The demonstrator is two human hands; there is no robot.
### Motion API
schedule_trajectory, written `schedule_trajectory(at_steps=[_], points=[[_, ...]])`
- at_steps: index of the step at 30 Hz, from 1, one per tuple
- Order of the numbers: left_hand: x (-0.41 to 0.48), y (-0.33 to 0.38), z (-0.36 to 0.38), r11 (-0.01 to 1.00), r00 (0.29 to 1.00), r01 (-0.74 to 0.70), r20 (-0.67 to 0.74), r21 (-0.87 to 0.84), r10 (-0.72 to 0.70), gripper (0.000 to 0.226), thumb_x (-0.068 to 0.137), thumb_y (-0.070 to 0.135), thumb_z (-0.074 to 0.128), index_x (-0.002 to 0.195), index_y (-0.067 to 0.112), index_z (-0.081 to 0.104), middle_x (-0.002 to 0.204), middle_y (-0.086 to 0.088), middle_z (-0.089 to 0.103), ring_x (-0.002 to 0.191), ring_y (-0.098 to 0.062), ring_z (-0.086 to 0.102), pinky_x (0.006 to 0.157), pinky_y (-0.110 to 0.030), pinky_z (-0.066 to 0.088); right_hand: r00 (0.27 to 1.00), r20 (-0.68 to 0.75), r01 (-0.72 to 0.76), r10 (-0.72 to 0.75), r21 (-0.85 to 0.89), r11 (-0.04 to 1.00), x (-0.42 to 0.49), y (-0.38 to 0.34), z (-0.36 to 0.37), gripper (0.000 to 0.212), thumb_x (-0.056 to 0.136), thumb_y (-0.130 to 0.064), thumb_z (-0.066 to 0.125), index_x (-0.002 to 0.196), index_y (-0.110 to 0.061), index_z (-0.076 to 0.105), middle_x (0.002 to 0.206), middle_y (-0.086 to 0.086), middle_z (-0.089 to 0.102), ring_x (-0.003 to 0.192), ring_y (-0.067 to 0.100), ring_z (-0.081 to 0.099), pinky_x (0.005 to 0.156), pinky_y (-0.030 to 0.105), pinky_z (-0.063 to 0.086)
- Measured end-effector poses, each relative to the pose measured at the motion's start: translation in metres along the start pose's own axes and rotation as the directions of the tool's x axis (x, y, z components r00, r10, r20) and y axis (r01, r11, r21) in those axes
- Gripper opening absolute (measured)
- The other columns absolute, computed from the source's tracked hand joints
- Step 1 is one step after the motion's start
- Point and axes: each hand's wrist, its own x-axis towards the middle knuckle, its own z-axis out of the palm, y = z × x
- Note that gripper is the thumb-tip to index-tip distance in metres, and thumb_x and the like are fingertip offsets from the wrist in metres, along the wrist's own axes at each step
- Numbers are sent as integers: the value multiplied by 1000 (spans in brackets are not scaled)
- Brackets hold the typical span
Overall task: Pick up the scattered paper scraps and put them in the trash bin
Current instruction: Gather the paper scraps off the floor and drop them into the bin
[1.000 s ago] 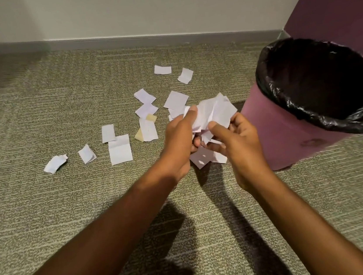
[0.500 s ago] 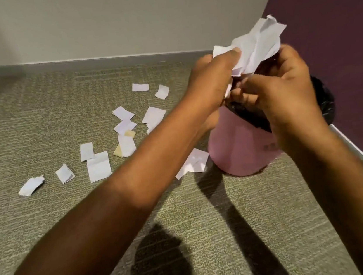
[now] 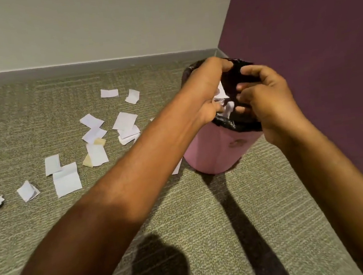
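Handful of scraps [image 3: 223, 100] lowered from above the rim into trash bin [image 3: 212, 154] mouth. Left hand [image 3: 207, 93] curled beside them, can't tell if gripping; right hand [image 3: 265, 99] loosely curled, empty. First batch nearly binned, many loose scraps [image 3: 67, 181] left on carpet [image 3: 209, 225], corner of white wall [image 3: 93, 22] and purple wall [image 3: 312, 41]

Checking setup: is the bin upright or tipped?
Upright: the bin stands on its base, lined mouth facing up.
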Motion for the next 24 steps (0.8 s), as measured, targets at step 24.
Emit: schedule_trajectory(at_steps=[24], points=[[26, -114, -181, 703, 917, -24, -265, 711, 298, 9, 95, 24, 67, 101, 22, 74, 93, 4, 76, 84, -19, 73, 75, -33, 58, 943, 128, 302, -306, 53, 952, -51, 30, 67, 15, 100, -3, 69, 105, -14, 78, 92, 8, 80, 86, 24, 80, 82, 40, 67]])
